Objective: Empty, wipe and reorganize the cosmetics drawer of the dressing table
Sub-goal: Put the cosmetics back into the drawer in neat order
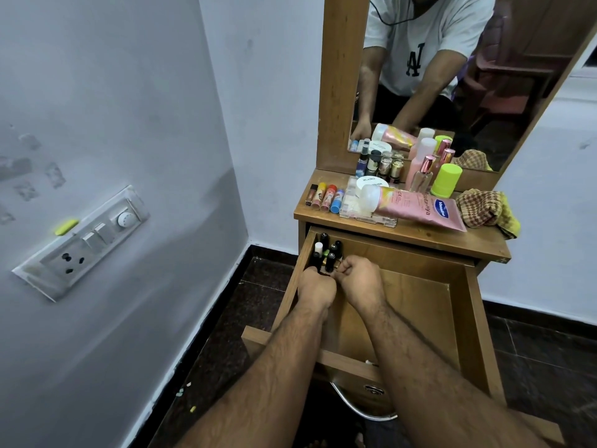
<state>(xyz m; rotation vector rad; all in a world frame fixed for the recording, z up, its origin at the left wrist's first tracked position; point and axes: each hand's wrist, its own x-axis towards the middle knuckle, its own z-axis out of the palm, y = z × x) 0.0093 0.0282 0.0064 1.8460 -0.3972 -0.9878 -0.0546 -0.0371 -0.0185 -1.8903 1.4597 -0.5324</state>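
The wooden drawer [420,305] of the dressing table is pulled open. Several small dark bottles [328,250] stand upright in its far left corner. My left hand [315,287] is curled around one of those bottles at the drawer's left wall. Beside it, my right hand [360,281] has curled fingers pinching a small item by the bottles; what it holds is hidden. On the tabletop [420,232] lie lip balm sticks [323,197], a clear organizer [355,205], a pink lotion tube [416,206], perfume bottles [423,174] and a checked cloth [484,208].
A mirror [452,76] rises behind the tabletop and reflects the person. A wall with a switchboard [87,240] stands close on the left. A metal drawer handle [365,409] sits below the open drawer. Dark tiled floor [226,334] surrounds the table.
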